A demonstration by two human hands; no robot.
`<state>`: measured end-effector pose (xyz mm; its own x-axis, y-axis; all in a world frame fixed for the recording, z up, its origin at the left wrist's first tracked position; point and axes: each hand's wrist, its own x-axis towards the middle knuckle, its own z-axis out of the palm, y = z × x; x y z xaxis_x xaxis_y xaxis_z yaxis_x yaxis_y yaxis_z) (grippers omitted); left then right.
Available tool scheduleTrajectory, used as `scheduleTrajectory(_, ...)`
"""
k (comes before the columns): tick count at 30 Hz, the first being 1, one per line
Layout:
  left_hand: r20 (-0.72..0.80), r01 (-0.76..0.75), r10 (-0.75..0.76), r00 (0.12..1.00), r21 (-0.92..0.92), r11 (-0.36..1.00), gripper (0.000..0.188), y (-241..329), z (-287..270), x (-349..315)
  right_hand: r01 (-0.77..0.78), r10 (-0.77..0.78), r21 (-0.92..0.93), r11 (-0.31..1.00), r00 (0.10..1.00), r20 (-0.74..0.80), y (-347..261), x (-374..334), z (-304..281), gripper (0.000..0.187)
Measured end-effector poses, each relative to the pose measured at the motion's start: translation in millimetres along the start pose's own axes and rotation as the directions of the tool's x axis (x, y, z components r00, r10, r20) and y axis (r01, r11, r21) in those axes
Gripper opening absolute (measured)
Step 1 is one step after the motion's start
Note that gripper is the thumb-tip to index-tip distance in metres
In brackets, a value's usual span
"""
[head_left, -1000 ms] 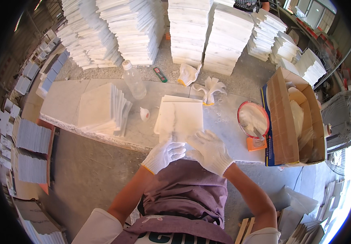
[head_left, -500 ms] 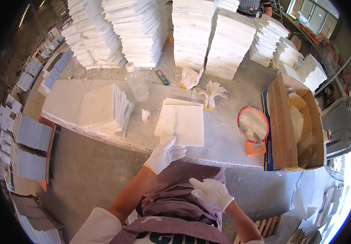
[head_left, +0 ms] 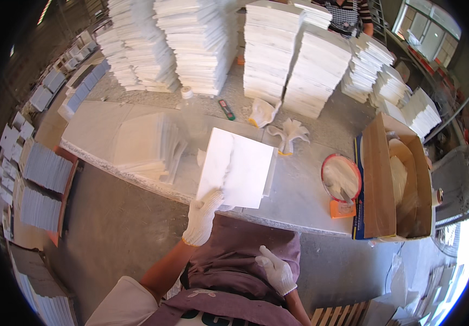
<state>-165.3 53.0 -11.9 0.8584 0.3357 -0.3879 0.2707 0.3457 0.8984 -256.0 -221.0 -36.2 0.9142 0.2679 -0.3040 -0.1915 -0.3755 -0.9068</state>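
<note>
My left hand [head_left: 203, 216], in a white knit glove, grips the lower left edge of a square white marble tile [head_left: 240, 168] with grey veining. The tile is tilted and raised off the bench, and it mostly covers another tile [head_left: 271, 176] under it. My right hand [head_left: 277, 270], also gloved, is held in front of my apron with nothing in it; its thumb and fingers are apart. Left of the held tile, a stack of tiles [head_left: 143, 144] lies on the stone-topped bench [head_left: 307, 204]. A small white object [head_left: 201, 157] is partly hidden behind the tile.
Tall tile stacks [head_left: 269, 49] line the back. A clear bottle [head_left: 187, 108], a green-and-red tool [head_left: 227, 110] and spare gloves [head_left: 288, 136] lie before them. To the right are a red-rimmed bowl of powder [head_left: 340, 176], an orange box [head_left: 342, 209] and a cardboard box [head_left: 389, 179]. Another person [head_left: 348, 13] stands behind.
My left hand has raised the top tile and tilted it. My right hand has drawn down and slightly left, closer to my body. The view has shifted a little.
</note>
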Motion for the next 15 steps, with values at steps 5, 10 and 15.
scheduleTrajectory(5,-0.013,-0.306,0.319,0.948,-0.319,0.897,0.029,90,-19,-22,0.017,-0.016,0.014,1.0,0.999,-0.037,9,14,4,0.043)
scheduleTrajectory(10,-0.092,-0.445,0.435,0.895,-0.199,0.873,0.039,153,-82,-6,0.09,-0.089,-0.102,0.991,0.996,0.014,-2,19,8,0.042)
scheduleTrajectory(15,-0.172,-0.37,0.333,0.927,-0.276,0.887,0.037,169,-138,34,0.079,-0.074,-0.129,0.989,0.996,0.043,-2,22,11,0.041)
